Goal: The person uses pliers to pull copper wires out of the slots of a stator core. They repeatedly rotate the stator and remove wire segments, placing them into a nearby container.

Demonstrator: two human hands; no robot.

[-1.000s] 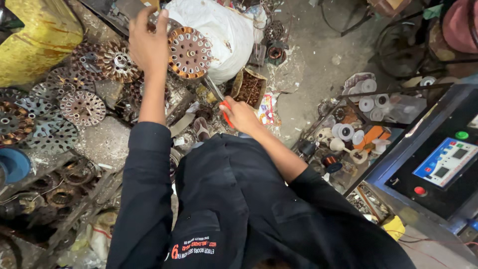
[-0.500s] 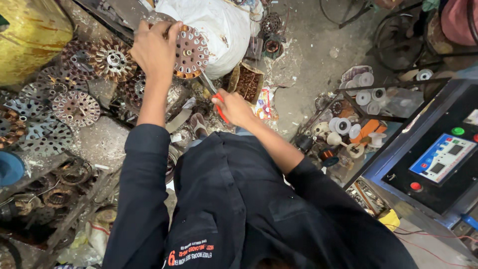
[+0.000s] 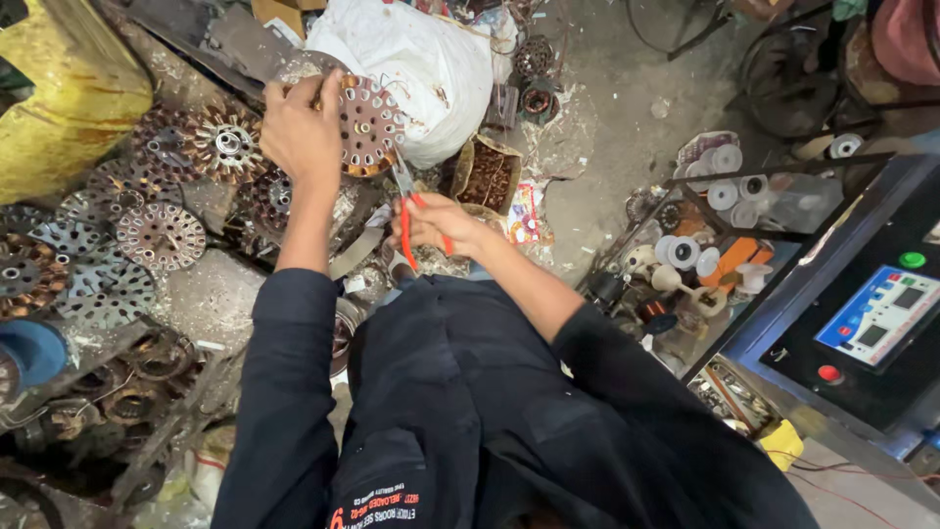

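Gripping the rim of a round perforated stator disc [image 3: 364,122] at 11 o'clock, the left hand [image 3: 299,132] has its fingers closed over the disc's left edge, holding it up in front of a white sack [image 3: 431,59]. Right hand [image 3: 441,223], near centre, wraps red-handled pliers [image 3: 404,211], handles spread, nose touching the disc's lower edge. Similar discs [image 3: 162,235] lie at 9 o'clock; white spools [image 3: 725,191] at 3 o'clock; a control panel [image 3: 876,318] at 4 o'clock.
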